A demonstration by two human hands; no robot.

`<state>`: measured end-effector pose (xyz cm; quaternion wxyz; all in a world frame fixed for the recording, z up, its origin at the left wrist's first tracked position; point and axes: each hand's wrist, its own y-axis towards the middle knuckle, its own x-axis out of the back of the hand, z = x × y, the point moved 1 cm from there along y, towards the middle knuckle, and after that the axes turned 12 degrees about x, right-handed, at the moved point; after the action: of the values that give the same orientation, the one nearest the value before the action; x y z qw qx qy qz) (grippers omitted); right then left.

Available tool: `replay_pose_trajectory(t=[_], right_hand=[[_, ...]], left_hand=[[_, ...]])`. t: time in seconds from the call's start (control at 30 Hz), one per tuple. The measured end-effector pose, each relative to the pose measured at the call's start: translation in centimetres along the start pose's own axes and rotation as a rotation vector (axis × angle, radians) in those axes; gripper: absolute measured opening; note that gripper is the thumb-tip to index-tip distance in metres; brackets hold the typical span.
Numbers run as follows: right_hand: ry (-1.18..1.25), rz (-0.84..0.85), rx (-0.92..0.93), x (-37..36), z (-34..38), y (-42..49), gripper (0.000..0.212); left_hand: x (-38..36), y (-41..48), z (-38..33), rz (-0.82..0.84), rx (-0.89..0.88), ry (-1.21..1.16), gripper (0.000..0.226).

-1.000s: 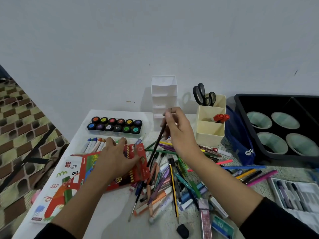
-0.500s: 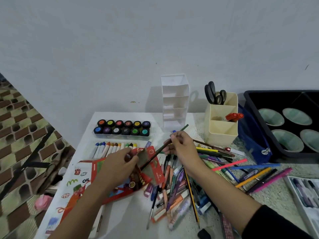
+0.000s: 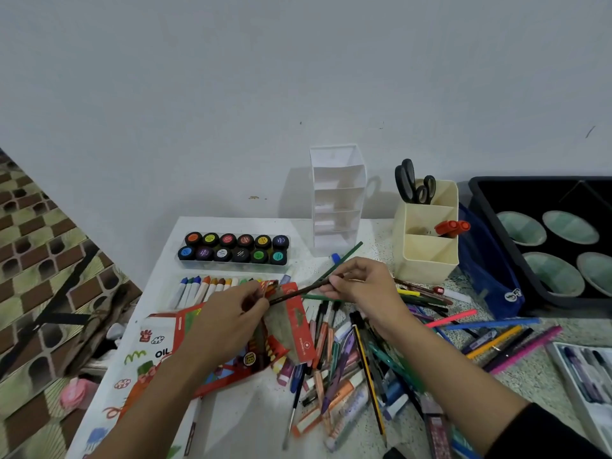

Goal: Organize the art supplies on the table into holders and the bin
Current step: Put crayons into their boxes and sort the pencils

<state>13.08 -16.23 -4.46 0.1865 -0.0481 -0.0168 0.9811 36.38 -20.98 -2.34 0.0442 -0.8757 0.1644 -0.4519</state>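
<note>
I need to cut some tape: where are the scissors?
In the head view, the scissors stand handles-up in the back compartment of the cream holder, right of the white tiered organizer and left of the black bin.

1. A thin brown pencil (image 3: pixel 299 290) slants from the pinching right hand (image 3: pixel 364 286) down to the open mouth of a red pencil box (image 3: pixel 296 326), which the left hand (image 3: pixel 228 323) grips.
2. Pens and markers (image 3: pixel 344 366) lie in a crossed heap beside the box.
3. A white tiered holder (image 3: pixel 337 197) stands upright by the wall.
4. A cream holder (image 3: pixel 427 253) carries black scissors (image 3: pixel 410 183) and an orange marker (image 3: pixel 452 227).
5. The black bin (image 3: pixel 485 200) sits far right.
</note>
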Motion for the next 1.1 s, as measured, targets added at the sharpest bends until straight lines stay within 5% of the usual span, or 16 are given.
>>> replay_pose_trajectory(t=[0.23,0.37,0.57,0.87,1.1], right_hand=[[-0.674,0.251,0.316,-2.1,-0.9,-0.1,0.005],[-0.865,0.39,0.521,-3.5,-1.4,0.1,0.01],[-1.041,0.355,0.692,-5.3,-2.4,0.4,0.011],[-1.232,0.298,0.63,-4.4,-3.0,0.6,0.018],[-1.159,0.332,0.61,-5.8,-2.6,1.0,0.015]], left_hand=[[-0.8,0.2,-0.7,-0.034,-0.074,0.039,0.019],[-1.6,0.4,-0.6,-0.05,-0.085,0.01,0.017],[-2.5,0.9,-0.1,-0.087,-0.121,0.007,0.016],[-2.3,1.1,0.7,-0.058,-0.143,-0.027,0.016],[-2.4,1.2,0.9,-0.087,-0.188,-0.034,0.016]])
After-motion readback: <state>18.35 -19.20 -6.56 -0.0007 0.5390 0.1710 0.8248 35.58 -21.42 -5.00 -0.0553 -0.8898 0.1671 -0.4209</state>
